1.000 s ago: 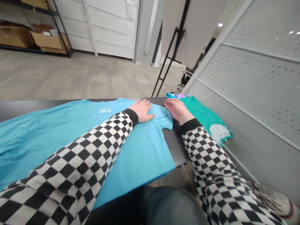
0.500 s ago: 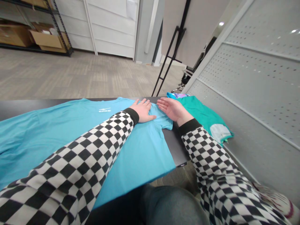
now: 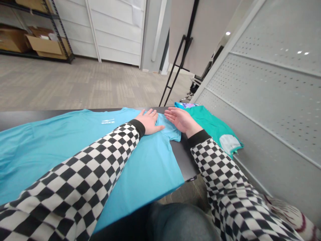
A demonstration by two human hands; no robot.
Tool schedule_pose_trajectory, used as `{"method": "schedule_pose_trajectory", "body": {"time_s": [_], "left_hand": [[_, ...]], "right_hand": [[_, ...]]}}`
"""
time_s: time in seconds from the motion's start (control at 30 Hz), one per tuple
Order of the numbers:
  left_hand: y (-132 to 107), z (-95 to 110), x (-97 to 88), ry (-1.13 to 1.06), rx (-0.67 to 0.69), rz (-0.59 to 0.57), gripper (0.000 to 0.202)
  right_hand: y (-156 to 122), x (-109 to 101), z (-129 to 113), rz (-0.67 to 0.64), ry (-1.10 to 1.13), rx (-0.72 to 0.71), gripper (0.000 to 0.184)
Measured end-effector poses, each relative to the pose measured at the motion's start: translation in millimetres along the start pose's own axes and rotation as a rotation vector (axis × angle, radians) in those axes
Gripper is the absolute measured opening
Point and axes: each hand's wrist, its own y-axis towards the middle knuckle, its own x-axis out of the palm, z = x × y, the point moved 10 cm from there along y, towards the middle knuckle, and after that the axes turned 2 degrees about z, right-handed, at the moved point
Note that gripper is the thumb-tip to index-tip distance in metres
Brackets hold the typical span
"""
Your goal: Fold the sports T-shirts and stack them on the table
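Observation:
A light blue T-shirt (image 3: 62, 140) with a small white chest logo lies spread over the dark table, its near edge hanging at the table's front. My left hand (image 3: 149, 122) rests flat on the shirt near its right-hand sleeve, palm down with the fingers apart. At that sleeve is my right hand (image 3: 181, 119), turned on its side with straight fingers and the palm facing left. The right fingertips are over or against the sleeve fabric; whether they press on it I cannot tell. Neither hand grips anything.
A green garment (image 3: 209, 122) with a pale patch lies at the table's right end, against a grey perforated panel (image 3: 271, 93). The dark table (image 3: 184, 159) shows beside the shirt. Beyond are a black stand (image 3: 173, 75) and shelving with cardboard boxes (image 3: 47, 45).
The whole view has shifted slightly, so everything sits a little further left and lower. Both hands keep nearly the same pose on the shirt.

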Motion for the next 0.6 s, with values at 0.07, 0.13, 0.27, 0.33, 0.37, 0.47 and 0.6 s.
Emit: {"method": "schedule_pose_trajectory", "body": {"time_s": [0.07,0.13,0.27,0.33,0.37,0.47,0.6], "left_hand": [[1.0,-0.7,0.9,-0.002,0.006,0.010,0.102],[1.6,-1.3,1.8,0.000,0.009,0.009,0.102],[1.0,-0.9,0.7,-0.001,0.006,-0.001,0.104],[0.6,0.0,-0.4,-0.003,0.009,-0.002,0.105],[0.5,0.3,-0.7,-0.003,0.010,-0.002,0.106],[0.5,0.0,0.0,0.000,0.007,-0.006,0.105],[0.5,-0.2,1.3,0.009,0.000,-0.015,0.107]], "right_hand": [[-9.2,18.6,6.2,-0.157,-0.028,0.077,0.013],[-16.6,30.2,19.5,-0.261,-0.066,0.200,0.015],[-2.4,13.3,25.6,-0.136,-0.069,0.188,0.012],[8.7,-6.8,17.0,0.024,-0.089,0.076,0.013],[11.6,-15.0,12.2,0.092,-0.106,0.027,0.014],[10.5,-18.4,-0.5,0.152,-0.106,-0.074,0.019],[-1.7,15.2,-1.0,-0.023,0.064,-0.065,0.012]]}}
